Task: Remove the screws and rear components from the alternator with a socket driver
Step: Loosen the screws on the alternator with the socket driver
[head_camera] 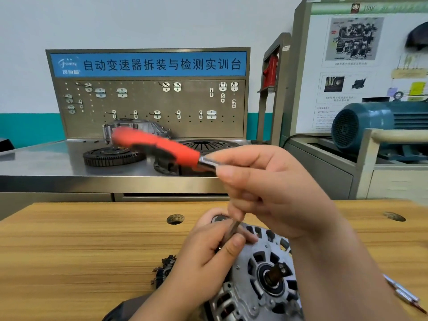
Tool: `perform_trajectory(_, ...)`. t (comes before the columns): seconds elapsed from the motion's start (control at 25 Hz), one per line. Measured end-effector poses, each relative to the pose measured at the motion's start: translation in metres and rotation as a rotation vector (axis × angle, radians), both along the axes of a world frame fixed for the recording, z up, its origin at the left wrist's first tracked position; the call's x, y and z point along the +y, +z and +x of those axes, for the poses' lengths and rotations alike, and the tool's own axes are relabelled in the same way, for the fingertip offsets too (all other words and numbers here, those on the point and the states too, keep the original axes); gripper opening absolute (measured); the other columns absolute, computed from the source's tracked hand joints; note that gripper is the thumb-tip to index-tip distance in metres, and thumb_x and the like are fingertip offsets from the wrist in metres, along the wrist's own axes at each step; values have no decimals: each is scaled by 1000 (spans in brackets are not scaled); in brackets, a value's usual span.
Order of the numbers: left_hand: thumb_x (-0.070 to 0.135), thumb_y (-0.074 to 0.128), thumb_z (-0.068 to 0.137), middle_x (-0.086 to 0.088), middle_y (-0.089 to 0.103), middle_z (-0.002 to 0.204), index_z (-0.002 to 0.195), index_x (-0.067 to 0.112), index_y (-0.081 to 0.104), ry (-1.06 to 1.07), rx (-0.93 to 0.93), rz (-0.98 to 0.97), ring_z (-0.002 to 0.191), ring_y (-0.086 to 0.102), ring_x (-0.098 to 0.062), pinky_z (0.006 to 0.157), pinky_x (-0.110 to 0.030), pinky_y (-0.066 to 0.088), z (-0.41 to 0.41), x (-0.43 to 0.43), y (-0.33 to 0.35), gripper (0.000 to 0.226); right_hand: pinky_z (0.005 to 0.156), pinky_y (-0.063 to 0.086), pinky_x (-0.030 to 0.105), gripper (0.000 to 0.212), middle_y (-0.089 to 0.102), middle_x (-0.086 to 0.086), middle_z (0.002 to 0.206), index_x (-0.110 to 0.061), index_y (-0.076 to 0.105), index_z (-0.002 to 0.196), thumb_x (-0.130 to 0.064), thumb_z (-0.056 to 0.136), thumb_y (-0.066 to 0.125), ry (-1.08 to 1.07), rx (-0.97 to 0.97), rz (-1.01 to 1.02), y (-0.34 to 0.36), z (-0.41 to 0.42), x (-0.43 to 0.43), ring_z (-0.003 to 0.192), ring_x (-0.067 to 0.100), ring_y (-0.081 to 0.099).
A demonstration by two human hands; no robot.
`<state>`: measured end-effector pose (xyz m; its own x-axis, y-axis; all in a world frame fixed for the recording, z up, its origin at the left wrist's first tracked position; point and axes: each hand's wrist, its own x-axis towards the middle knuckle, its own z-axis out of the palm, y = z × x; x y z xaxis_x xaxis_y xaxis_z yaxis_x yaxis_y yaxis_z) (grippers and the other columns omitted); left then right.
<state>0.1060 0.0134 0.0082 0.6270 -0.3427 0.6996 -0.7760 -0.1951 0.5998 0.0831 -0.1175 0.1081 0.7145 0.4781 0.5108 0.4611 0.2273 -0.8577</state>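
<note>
We see the alternator [259, 281], a round cast-metal housing with slotted vents and a dark central shaft, lying on the striped wooden table [81, 239]. Just above its upper-left rim, our left hand [208, 253] pinches the steel shank of the socket driver [159, 148]. Our right hand [268, 191] is closed around the shank higher up, and the blurred red handle juts up and left. Left of the alternator lies a dark, jagged removed part [163, 269]; to its right, slim metal rods [403, 291]. Behind the alternator stands a steel bench [46, 163] carrying a toothed ring gear [111, 156].
</note>
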Motion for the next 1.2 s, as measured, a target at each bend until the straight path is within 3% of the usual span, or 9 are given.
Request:
perform_trajectory(0.12,63,35,89,16,66,101,96,28,69,-44,63,-39,121,46,-19,96,-24,38,0,0,-4,49,40,44,34,20,33,2,45,2,66,82,-9,92,53,-719,-184,-73,-10,-4,9,38,29,44)
perform_trajectory(0.28,46,37,93,20,66,106,99,20,67,-88,105,-79,123,45,-26,102,-43,36,1,-2,-5,40,50,47,49,22,40,9,56,3,64,83,-12,93,51,-939,-317,-129,-13,-3,15,56,36,52)
perform_trajectory(0.52,39,34,95,15,66,112,109,37,64,-174,155,-115,123,50,-10,110,-54,24,-5,-6,5,34,41,40,38,18,43,3,48,-8,71,85,-11,92,55,-747,-377,-85,-10,-3,7,46,28,48)
perform_trajectory(0.6,41,35,95,12,71,98,108,25,65,-196,145,-90,115,55,-9,110,-56,21,-6,-5,5,36,41,45,35,17,46,-11,46,-18,72,90,-16,90,55,-577,-367,-90,-9,-4,4,40,10,45)
perform_trajectory(0.68,44,35,95,6,70,73,95,15,64,-213,147,-53,97,61,-15,107,-58,24,-6,-3,6,41,42,49,46,18,48,-15,49,-17,71,97,-17,88,56,-399,-356,-100,-8,-3,-2,40,4,45)
perform_trajectory(0.92,42,37,92,12,57,57,80,22,57,-261,218,-49,63,55,-3,96,-70,22,-7,-2,10,31,36,47,45,20,46,-3,44,-17,72,103,-18,85,62,-77,-253,-108,-6,-1,-13,35,25,43)
perform_trajectory(1.0,45,38,90,12,53,49,73,27,57,-172,184,-95,61,53,-4,92,-64,30,-8,-7,7,31,44,51,41,17,48,1,43,-19,72,98,-14,88,60,-252,-274,-100,-6,-3,-7,38,16,48)
perform_trajectory(1.08,48,38,87,12,51,48,72,29,55,-105,168,-139,54,49,-3,81,-61,35,-9,-12,5,30,47,48,37,17,47,6,48,-13,71,90,-11,91,54,-662,-386,-172,-9,-5,1,43,17,51)
perform_trajectory(1.2,50,40,86,10,50,51,78,20,54,-93,189,-167,49,46,-3,84,-72,32,-10,-15,2,34,49,35,36,22,43,-1,54,-12,59,78,-18,95,46,-1178,-567,-453,-17,-9,13,52,22,44)
